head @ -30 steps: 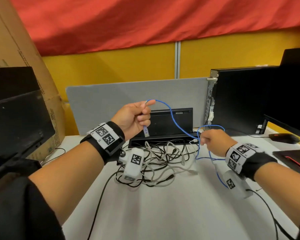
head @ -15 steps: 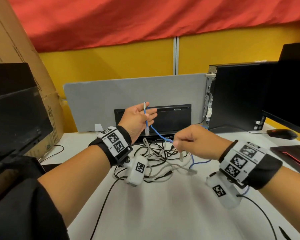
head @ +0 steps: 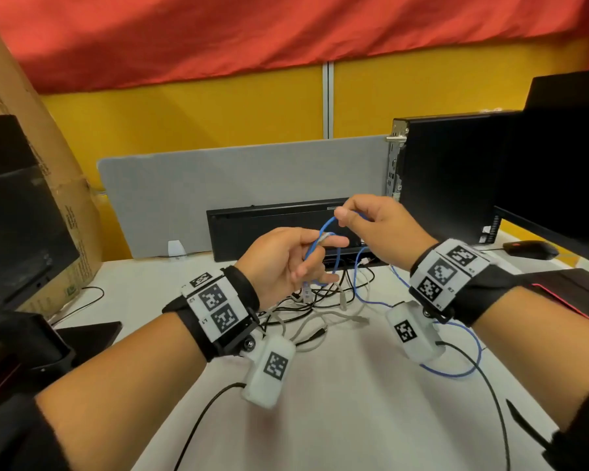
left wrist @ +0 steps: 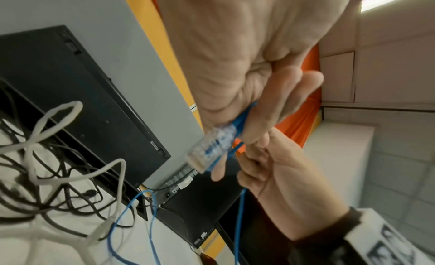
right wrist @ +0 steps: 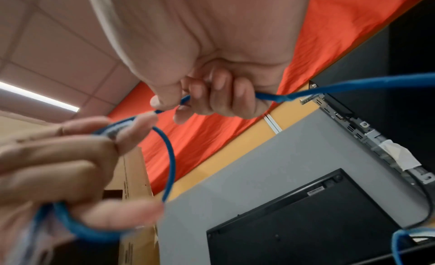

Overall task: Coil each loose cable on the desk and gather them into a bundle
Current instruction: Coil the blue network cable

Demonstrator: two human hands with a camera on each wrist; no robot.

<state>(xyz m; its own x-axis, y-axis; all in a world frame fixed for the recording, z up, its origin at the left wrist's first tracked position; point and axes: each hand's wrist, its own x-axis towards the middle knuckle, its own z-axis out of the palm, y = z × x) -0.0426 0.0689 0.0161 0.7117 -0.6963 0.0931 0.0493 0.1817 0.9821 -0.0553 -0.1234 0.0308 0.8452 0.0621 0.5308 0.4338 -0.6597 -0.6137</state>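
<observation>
Above the tangled cables [head: 320,307], left hand [head: 279,263] and right hand [head: 378,226] pinch the blue cable [head: 325,229].

Blue cable [head: 327,232] centre frame, clear plug [left wrist: 209,148]. Tangle [head: 320,307] below: black, grey-white cords. Desk [head: 337,419] white. Wristbands [head: 218,311] black, white tags bearing black square-code pattern. Divider [head: 218,192] grey; wall [head: 201,120] yellow; curtain [head: 252,32] red, upper frame.

White desk [head: 337,419] carries tangled black and grey cables [head: 323,307]; blue cable [head: 470,362]; mouse [head: 529,249].
</observation>
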